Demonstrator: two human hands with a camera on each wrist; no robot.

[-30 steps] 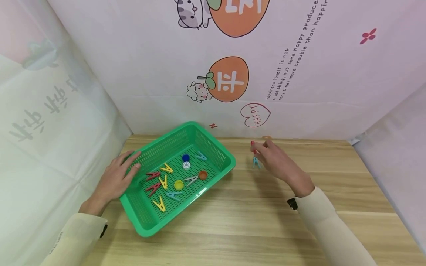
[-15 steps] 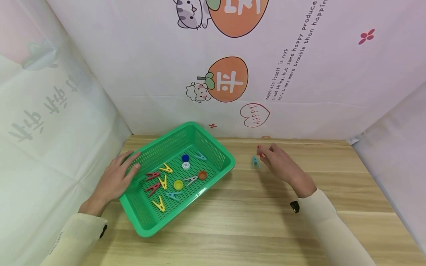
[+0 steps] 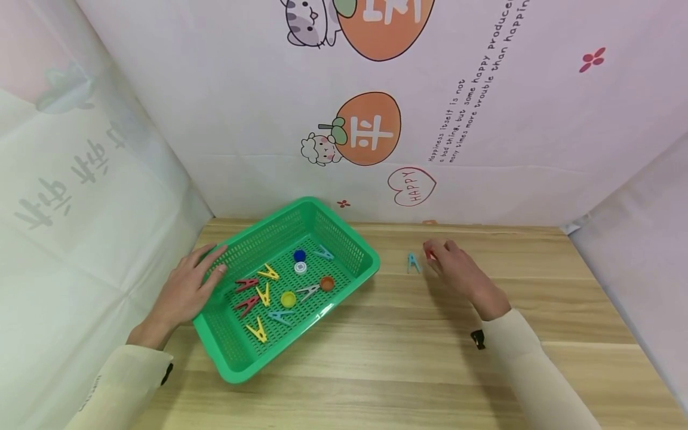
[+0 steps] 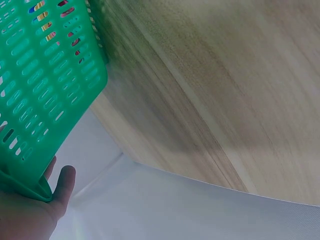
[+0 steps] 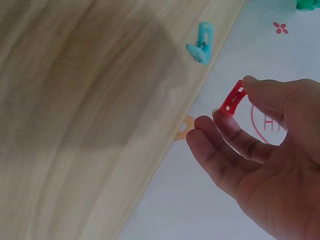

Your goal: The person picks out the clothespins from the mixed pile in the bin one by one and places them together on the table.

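My right hand (image 3: 457,269) pinches a small red clothespin (image 5: 233,98) between thumb and forefinger, over the back of the table. In the right wrist view the other fingers are loosely bent and bear nothing. Just left of that hand, a light blue clothespin (image 3: 412,263) stands on the wood. My left hand (image 3: 188,286) rests on the left rim of a green basket (image 3: 349,292), its fingers stretched out over the edge. The left wrist view shows the thumb extended beside the rim, with most fingers hidden behind the basket wall.
The basket contains yellow, red, blue and grey clothespins, such as a yellow clothespin (image 3: 258,330), and bottle caps, among them a yellow cap (image 3: 288,299) and an orange cap (image 3: 327,283). A printed cloth wall (image 3: 258,173) borders the wooden table (image 3: 376,370) at the back.
My right hand has shifted slightly right and toward me with the red clothespin, away from the light blue clothespin, now fully in sight. The left hand and basket have stayed put.
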